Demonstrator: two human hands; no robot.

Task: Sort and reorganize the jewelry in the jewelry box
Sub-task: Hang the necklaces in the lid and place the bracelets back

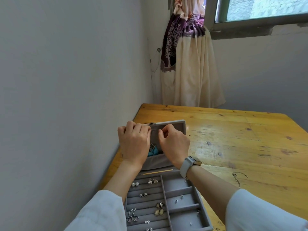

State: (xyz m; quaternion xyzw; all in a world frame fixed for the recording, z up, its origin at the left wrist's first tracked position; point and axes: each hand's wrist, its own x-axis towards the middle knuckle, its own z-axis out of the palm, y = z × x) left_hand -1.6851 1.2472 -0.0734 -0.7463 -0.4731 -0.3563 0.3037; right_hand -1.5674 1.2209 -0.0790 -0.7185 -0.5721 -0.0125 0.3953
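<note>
Wall (66, 97) hems the jewelry box (168, 164) leftward; bare table (241, 139) lies rightward.

**Counts on the table**

One grey jewelry box (168, 125) stands open. Its tray (164, 189) shows two pearl studs (135, 184) and two large drop earrings (159, 209). One loose chain (237, 178) lies on the one wooden table (241, 139). Two hands appear.

Both arms come in wearing loose pale white-ish sleeves, left sleeve (103, 212) and right sleeve (260, 212), pushed up the forearms. Right wrist has a smartwatch (191, 163) on a light grey band with a goldish case.
</note>
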